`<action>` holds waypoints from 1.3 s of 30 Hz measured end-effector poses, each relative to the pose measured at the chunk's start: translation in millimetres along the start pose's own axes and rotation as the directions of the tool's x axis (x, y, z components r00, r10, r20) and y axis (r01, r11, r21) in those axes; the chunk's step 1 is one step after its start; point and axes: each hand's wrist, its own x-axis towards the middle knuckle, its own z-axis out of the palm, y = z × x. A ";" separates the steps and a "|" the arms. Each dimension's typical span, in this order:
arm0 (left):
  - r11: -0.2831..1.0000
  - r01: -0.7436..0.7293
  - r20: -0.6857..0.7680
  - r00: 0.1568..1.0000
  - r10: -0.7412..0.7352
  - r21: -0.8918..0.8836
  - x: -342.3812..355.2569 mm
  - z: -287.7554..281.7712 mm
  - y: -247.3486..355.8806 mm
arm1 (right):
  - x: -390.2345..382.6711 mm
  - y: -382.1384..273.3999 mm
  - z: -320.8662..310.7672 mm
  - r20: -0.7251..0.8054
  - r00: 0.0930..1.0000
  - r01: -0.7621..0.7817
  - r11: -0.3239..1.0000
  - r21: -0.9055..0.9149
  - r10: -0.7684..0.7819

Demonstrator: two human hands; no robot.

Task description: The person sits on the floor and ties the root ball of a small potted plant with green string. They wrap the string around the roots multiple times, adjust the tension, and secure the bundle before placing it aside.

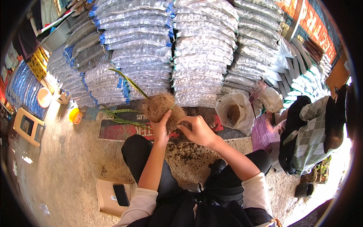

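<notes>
Beyond the hands rise stacks of filled plastic bags (204,56), reaching well past them on both sides. Beneath the hands, a dark-and-red panel (113,130) lies on the floor (68,151); to their right stands an open plastic bag (245,109) with brown contents. The brown fibre ball (160,106) is just beyond and above the left hand (162,125), with a slanting leaf (130,81) sticking out of it to the upper left. Other long green leaves (124,121) lie to the left of the hands.

The step in hand looks like working the fibre into shape around the plant's base; the next move seems to call for a steady left hold and fine finger work along the ball's edge. The left hand grips the ball from its near side. The right hand (200,130) has its fingers curled at the ball's right edge; whether their tips close on a strand, I cannot tell
</notes>
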 end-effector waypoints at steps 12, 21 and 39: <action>1.000 0.020 0.076 0.997 -0.020 -0.003 -7.8 5.6 -9.4 | 22.0 8.5 0.5 -0.064 0.988 -0.144 0.990 -0.001 0.143; 0.986 0.165 0.065 0.984 -0.164 -0.004 -11.6 10.7 4.8 | 20.6 29.8 -2.6 -0.056 0.961 -0.260 0.954 0.152 0.270; 0.965 0.211 0.242 0.939 -0.244 0.153 -10.5 -2.5 -1.4 | 21.1 30.3 -9.7 -0.054 0.952 -0.300 0.953 0.038 0.302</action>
